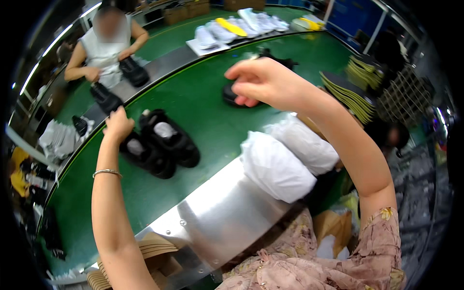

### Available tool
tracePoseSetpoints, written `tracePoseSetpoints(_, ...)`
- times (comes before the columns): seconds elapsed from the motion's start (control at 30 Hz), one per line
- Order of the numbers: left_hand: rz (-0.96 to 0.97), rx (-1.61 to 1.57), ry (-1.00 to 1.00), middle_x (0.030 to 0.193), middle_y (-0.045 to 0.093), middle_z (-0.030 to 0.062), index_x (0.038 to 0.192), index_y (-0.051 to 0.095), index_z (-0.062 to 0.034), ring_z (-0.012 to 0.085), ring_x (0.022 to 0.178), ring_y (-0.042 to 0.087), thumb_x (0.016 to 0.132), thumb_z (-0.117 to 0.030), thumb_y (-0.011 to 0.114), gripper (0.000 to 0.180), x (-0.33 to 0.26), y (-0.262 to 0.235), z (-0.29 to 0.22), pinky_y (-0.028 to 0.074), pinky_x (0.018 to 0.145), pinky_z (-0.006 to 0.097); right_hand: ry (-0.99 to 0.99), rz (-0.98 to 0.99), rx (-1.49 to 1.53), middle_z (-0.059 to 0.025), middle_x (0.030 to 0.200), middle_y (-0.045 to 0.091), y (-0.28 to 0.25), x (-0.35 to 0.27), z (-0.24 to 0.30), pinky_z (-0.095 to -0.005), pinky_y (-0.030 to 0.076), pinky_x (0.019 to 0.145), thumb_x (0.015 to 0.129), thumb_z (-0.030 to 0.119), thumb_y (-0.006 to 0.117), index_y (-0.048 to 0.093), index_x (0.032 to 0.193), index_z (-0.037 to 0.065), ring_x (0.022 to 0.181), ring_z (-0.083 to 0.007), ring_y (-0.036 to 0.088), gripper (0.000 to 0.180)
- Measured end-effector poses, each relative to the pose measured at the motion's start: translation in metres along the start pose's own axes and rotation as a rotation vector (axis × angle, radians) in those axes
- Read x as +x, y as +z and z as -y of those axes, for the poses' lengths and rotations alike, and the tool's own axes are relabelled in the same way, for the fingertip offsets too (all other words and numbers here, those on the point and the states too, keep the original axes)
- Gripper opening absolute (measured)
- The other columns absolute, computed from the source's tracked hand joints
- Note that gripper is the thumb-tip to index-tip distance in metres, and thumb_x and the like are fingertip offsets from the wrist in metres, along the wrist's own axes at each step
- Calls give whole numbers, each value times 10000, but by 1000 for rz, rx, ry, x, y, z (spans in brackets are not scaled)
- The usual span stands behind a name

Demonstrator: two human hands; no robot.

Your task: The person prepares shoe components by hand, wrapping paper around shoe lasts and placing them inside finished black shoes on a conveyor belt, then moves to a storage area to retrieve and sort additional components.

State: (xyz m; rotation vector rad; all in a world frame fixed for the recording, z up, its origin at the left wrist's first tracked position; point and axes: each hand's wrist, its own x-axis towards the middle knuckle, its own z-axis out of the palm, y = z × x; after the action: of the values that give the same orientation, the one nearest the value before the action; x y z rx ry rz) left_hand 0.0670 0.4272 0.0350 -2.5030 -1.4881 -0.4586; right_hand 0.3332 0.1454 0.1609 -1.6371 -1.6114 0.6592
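Note:
My left hand (119,125) reaches over the green belt at the left, its back toward me. It is beside a pair of black shoes (169,137) with pale stuffing in their openings. Its fingertips come close to the black shoe (106,99) that a co-worker holds; whether they touch or grip anything cannot be made out. My right hand (263,82) hovers over the belt's middle with fingers loosely bent and apart, nothing visible in them. Behind it lies another black shoe (231,94), partly hidden by the hand.
Across the belt (212,125), a co-worker (108,43) holds two black shoes. White-wrapped bundles (275,166) rest by the metal ledge (217,203) before me. Stacked insoles (350,94) stand at the right. Several white shoes (241,25) line the far side.

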Motion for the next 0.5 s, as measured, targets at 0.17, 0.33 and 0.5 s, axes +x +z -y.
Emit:
tracePoseSetpoints(0.17,-69,-833,134,848,635,163,1015,591,21,207,752,613,792,-120,569,265,-24,-66,-186,480,672,303,82,-359,-133,-105,801,619,-12,-160,-38,-271,486,639,793,171,655,555,1045,-41,702,-149,591,344)
tracePoseSetpoints(0.33,180,-1057,103,997,603,253,1076,539,63,384,946,582,820,-261,588,416,-135,-10,-278,460,822,401,196,-639,-359,-242,1099,550,63,-240,-90,-391,452,858,709,283,741,431,1211,-39,1003,-349,559,672)
tracePoseSetpoints(0.5,422,-1209,-162,1039,570,195,1234,410,82,209,842,577,872,-354,552,584,-197,30,-287,498,654,313,332,-632,-148,-292,1208,445,109,-239,-128,-409,407,913,688,340,741,307,1268,-54,1103,-402,476,824)
